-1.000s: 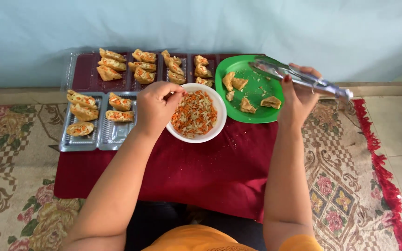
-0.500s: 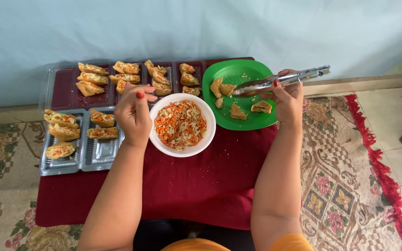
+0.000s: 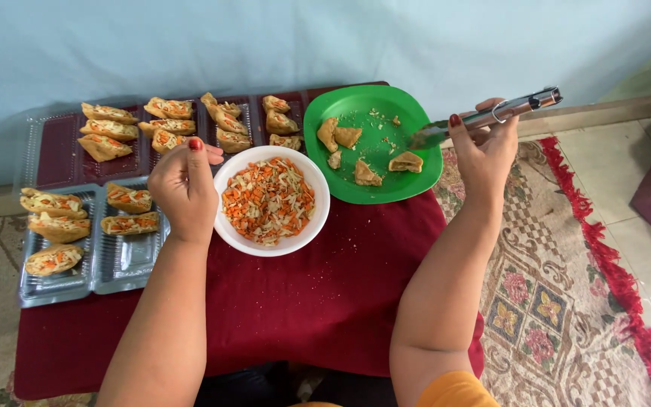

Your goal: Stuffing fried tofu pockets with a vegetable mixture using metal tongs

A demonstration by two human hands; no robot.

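Beside the white bowl of shredded filling, her left hand has drawn back, fingers curled, seemingly empty. Right of it, the right hand grips closed metal tongs, now lowered onto the green plate.

Patterned rug, clear trays, blue wall.

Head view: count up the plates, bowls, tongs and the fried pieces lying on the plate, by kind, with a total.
Green plate: 1
White bowl: 1
Metal tongs: 1
Fried pieces on the plate: 5, one of them small
Total: 8
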